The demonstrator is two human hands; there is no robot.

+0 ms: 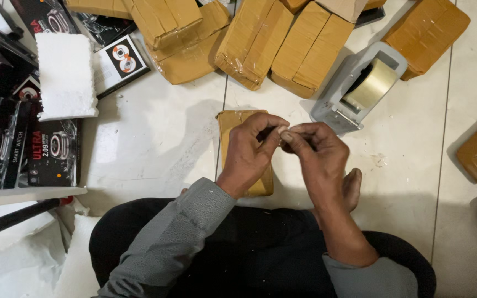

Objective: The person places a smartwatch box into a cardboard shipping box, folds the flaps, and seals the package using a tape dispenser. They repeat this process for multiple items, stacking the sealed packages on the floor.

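Head view: the left hand (249,152) and right hand (316,152) meet fingertip to fingertip, both pinched nearly closed on something too small to tell, perhaps a tape end; they hover over a brown taped parcel (233,124) lying on the tiled floor (155,143) just before the knees, within reach; a grey tape dispenser (360,85) sits near the right hand; finished parcels (255,41) are piled beyond; dark boxes (51,152) are stacked at left.

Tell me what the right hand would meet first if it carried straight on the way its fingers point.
The right hand points left, fingertips pinched against the left hand, so it would meet those fingers first; the small brown taped parcel lies beneath, depth unclear.
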